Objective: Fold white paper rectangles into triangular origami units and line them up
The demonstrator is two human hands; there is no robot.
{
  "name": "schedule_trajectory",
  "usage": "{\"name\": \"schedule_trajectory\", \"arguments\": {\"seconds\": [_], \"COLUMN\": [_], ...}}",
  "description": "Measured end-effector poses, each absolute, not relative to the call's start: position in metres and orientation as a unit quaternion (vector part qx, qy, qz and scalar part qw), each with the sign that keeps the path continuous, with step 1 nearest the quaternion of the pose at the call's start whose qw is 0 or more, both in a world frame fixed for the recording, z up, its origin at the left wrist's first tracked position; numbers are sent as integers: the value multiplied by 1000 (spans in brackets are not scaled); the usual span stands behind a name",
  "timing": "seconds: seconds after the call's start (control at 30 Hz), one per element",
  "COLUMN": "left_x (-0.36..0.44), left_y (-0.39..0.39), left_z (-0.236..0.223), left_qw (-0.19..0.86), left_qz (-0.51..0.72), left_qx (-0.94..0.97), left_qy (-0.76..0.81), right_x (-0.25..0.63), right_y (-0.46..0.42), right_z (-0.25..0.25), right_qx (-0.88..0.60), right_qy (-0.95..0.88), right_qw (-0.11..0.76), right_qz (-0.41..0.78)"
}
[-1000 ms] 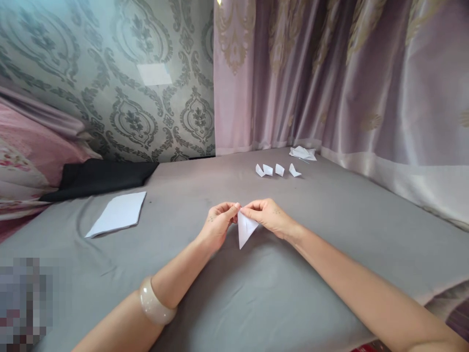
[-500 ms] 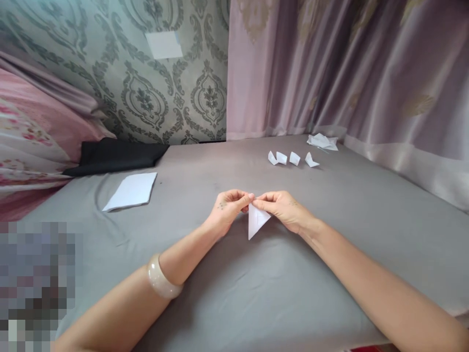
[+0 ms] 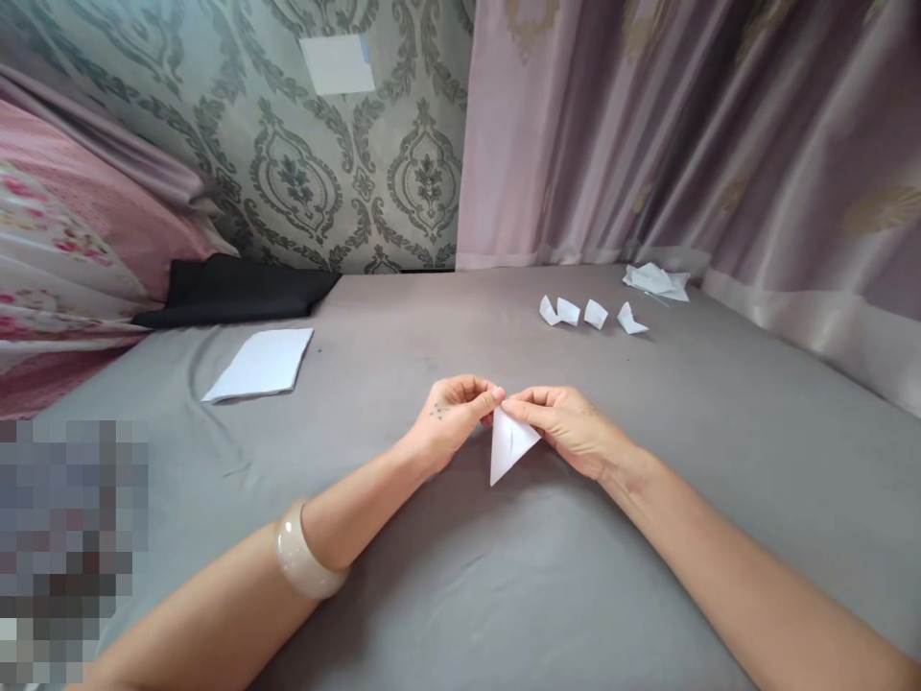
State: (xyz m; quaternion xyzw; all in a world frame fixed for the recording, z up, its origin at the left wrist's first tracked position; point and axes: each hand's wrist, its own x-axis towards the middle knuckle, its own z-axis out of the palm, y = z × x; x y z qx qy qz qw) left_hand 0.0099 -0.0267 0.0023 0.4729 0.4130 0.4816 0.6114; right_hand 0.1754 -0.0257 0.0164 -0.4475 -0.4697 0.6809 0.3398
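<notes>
Between my two hands is a small folded white paper, its pointed lower end hanging toward me. My left hand pinches its top corner between thumb and fingers. Close beside it, my right hand pinches the upper right edge, thumb on the near face. The fingers nearly meet at the top and hide that part of the paper. A crease or slit runs down the visible face. A pale bangle circles my left forearm.
Several small folded paper pieces stand at the back right, before a pile of white paper. A stack of white sheets lies left on the grey cloth surface, near a folded black cloth. Curtains hang behind.
My view has shifted slightly, so the background sits a little differently. Both hands keep their pinch on the folded paper; its face is turned a bit more toward me, showing the crease more clearly.
</notes>
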Motion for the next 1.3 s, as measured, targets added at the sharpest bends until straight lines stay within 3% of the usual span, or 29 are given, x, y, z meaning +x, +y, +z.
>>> {"name": "schedule_trajectory", "arguments": {"seconds": [0.47, 1.3], "left_x": [7, 13], "left_y": [-34, -46], "left_z": [0, 13], "left_qw": [758, 806], "left_qz": [427, 389], "left_qx": [354, 322], "left_qy": [344, 310], "right_x": [188, 190], "right_y": [-22, -22], "right_z": [17, 16], "right_qx": [-393, -334], "right_qy": [-420, -409], "right_qw": [394, 415], "right_qz": [717, 741]}}
